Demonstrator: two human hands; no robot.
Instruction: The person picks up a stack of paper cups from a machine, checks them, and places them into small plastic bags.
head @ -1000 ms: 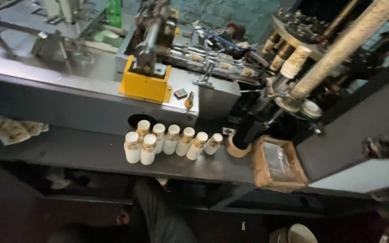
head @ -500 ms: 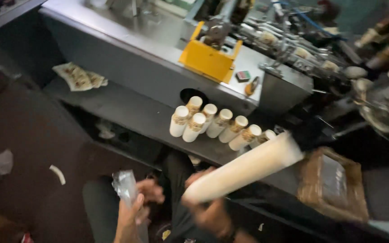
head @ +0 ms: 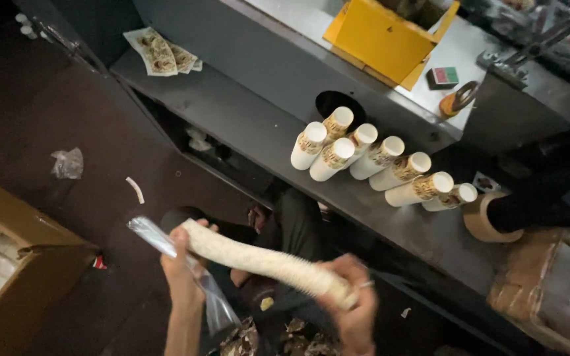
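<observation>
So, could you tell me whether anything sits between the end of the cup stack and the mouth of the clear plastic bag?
Nothing visible does. The left hand holds the clear plastic bag right at the upper end of the long white stack of nested paper cups, while the right hand grips the stack's lower end. Blur hides whether the bag's mouth is open.

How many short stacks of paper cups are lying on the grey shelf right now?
7. Four cluster at the left. Three run rightward toward the tape roll. An eighth may lie behind; it is partly hidden.
</observation>
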